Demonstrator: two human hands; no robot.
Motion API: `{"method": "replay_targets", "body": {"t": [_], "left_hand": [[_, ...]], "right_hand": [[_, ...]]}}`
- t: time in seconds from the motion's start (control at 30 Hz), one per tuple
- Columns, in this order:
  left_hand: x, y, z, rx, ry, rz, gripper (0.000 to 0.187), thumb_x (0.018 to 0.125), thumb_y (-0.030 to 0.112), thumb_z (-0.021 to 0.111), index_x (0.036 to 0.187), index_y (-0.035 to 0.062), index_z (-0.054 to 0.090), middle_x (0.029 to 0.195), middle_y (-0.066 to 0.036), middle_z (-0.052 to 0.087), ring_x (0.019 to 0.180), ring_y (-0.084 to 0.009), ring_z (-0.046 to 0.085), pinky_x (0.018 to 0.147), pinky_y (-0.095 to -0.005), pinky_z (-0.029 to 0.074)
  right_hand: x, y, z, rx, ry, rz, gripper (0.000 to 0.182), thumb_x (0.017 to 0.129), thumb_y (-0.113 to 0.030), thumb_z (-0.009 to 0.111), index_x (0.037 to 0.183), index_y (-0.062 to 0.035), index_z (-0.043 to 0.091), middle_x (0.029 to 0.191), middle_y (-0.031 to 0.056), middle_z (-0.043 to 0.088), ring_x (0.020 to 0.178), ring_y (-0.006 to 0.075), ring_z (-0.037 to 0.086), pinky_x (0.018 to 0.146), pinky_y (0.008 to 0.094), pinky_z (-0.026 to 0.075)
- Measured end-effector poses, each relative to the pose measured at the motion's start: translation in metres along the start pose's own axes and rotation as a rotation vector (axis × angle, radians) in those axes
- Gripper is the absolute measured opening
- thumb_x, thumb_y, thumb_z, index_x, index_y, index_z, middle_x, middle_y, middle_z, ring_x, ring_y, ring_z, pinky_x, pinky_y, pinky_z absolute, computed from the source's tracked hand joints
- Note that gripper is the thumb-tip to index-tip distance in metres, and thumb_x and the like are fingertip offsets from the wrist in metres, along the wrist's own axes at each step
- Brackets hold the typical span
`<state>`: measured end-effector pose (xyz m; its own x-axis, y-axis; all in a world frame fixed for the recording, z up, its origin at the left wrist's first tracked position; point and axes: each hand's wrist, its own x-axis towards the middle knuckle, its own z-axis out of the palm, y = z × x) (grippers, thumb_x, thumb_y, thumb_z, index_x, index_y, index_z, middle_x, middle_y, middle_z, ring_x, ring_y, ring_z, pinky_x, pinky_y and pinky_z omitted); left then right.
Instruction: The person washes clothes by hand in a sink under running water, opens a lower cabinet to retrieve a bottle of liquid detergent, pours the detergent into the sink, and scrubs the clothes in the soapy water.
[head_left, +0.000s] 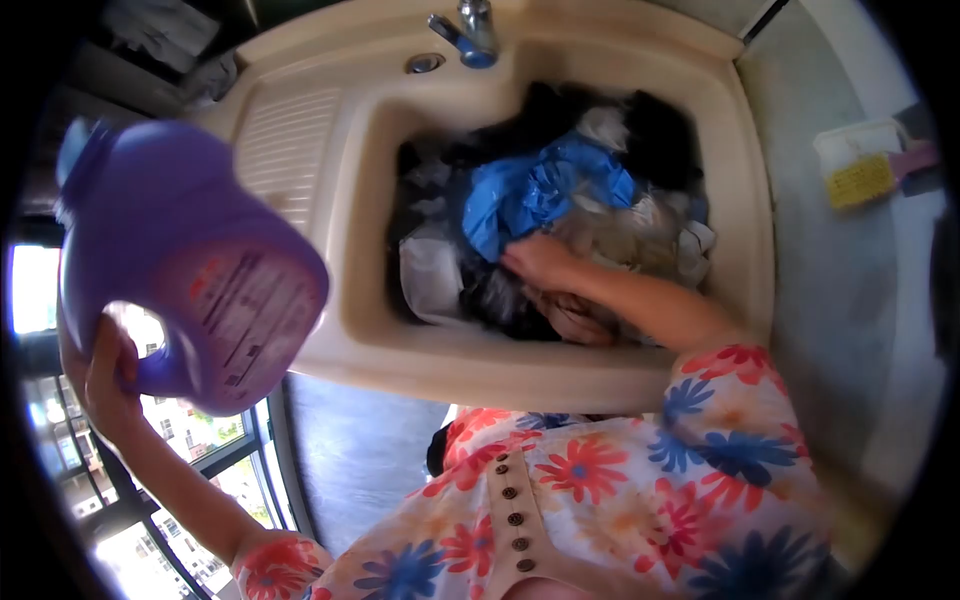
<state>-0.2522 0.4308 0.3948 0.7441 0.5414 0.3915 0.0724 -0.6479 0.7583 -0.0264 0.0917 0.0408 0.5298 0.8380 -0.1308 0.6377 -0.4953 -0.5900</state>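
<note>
My left hand (110, 385) is wrapped round the handle of a large purple detergent jug (190, 250), held up beside the sink. The jug has a printed label on its side, and its mouth end points to the upper left. My right hand (545, 262) is down in the sink (390, 345), with its fingers curled at the lower edge of a blue crinkled garment (540, 190); the fingertips are partly hidden. Around it lie dark, white and beige pieces of laundry (640, 235), which look wet.
Behind the sink bowl stands a metal faucet (477, 40). A ribbed washboard (285, 150) is moulded into the sink's left side. On the right, a yellow sponge or brush (860, 180) sits on a wall holder. Windows (180, 510) are at the lower left.
</note>
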Motion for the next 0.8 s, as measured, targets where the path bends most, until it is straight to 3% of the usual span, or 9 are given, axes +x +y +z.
{"method": "replay_targets", "body": {"t": [0.2,0.3,0.33,0.4,0.47,0.57,0.6,0.73,0.8], "left_hand": [[-0.037,-0.033,-0.038,-0.020,0.314,-0.061,0.041,0.083,0.011,0.060,0.120,0.0025,0.047,0.058,0.004,0.042,0.044,-0.0019,0.031,0.041,-0.0176,0.022],[-0.041,-0.044,-0.042,0.086,0.498,-0.033,0.048,0.079,0.011,0.063,0.123,0.0012,0.047,0.058,0.004,0.043,0.046,-0.0010,0.032,0.043,-0.0160,0.022],[-0.041,-0.051,-0.045,0.113,0.555,-0.030,0.048,0.079,0.012,0.064,0.123,0.0017,0.047,0.059,0.004,0.044,0.046,-0.0011,0.032,0.043,-0.0158,0.023],[-0.041,-0.052,-0.034,0.201,0.662,-0.043,0.051,0.077,0.019,0.068,0.123,0.0033,0.049,0.057,0.004,0.045,0.047,-0.0015,0.033,0.044,-0.0161,0.024],[-0.040,-0.071,-0.040,0.208,0.693,-0.050,0.054,0.076,0.022,0.069,0.122,0.0036,0.049,0.056,0.003,0.046,0.048,-0.0014,0.035,0.044,-0.0168,0.025],[-0.038,-0.089,-0.038,0.310,0.758,-0.075,0.056,0.074,0.026,0.071,0.122,0.0053,0.050,0.055,0.003,0.046,0.049,-0.0028,0.039,0.046,-0.0182,0.029],[-0.036,-0.095,-0.038,0.347,0.795,-0.097,0.053,0.075,0.026,0.070,0.121,0.0071,0.051,0.055,0.003,0.046,0.050,-0.0032,0.039,0.046,-0.0190,0.030],[-0.029,-0.129,-0.046,0.395,0.806,-0.036,0.054,0.074,0.034,0.069,0.120,0.0106,0.053,0.057,0.002,0.050,0.054,-0.0038,0.045,0.050,-0.0201,0.036],[-0.026,-0.134,-0.046,0.414,0.768,-0.017,0.055,0.073,0.033,0.070,0.120,0.0100,0.052,0.063,0.000,0.053,0.058,-0.0050,0.049,0.054,-0.0213,0.041]], "right_hand": [[-0.077,0.165,-0.065,-0.623,-0.038,0.273,0.015,0.078,-0.019,0.053,0.078,-0.0066,0.062,0.071,0.0146,0.061,0.064,0.0323,0.060,0.060,0.0423,0.048],[-0.092,0.173,-0.078,-0.338,0.500,0.537,0.017,0.079,-0.017,0.051,0.074,-0.0059,0.063,0.075,0.0152,0.063,0.064,0.0271,0.062,0.055,0.0396,0.048],[-0.089,0.167,-0.062,-0.364,0.426,0.507,0.018,0.081,-0.018,0.050,0.077,-0.0045,0.062,0.076,0.0177,0.062,0.066,0.0299,0.061,0.057,0.0405,0.048],[-0.095,0.126,-0.025,0.219,0.361,0.510,0.022,0.084,-0.022,0.049,0.082,-0.0036,0.061,0.075,0.0201,0.061,0.066,0.0326,0.060,0.059,0.0426,0.047],[-0.110,0.053,-0.038,0.025,0.241,0.087,0.021,0.084,-0.022,0.048,0.084,-0.0046,0.059,0.076,0.0173,0.061,0.069,0.0341,0.060,0.061,0.0431,0.048],[-0.116,0.050,-0.045,-0.147,0.108,0.129,0.019,0.083,-0.022,0.049,0.086,-0.0060,0.059,0.077,0.0163,0.062,0.071,0.0330,0.060,0.062,0.0422,0.048],[-0.112,0.071,-0.056,-0.479,-0.041,0.225,0.018,0.083,-0.022,0.049,0.080,-0.0080,0.061,0.076,0.0162,0.061,0.071,0.0321,0.060,0.063,0.0420,0.048],[-0.146,0.192,-0.073,-0.336,0.304,0.603,0.019,0.078,-0.017,0.050,0.068,-0.0053,0.060,0.074,0.0165,0.060,0.069,0.0335,0.059,0.062,0.0420,0.048],[-0.157,0.194,-0.063,-0.421,0.323,0.442,0.013,0.076,-0.011,0.050,0.070,-0.0028,0.058,0.071,0.0192,0.058,0.068,0.0370,0.057,0.060,0.0442,0.046]]}}
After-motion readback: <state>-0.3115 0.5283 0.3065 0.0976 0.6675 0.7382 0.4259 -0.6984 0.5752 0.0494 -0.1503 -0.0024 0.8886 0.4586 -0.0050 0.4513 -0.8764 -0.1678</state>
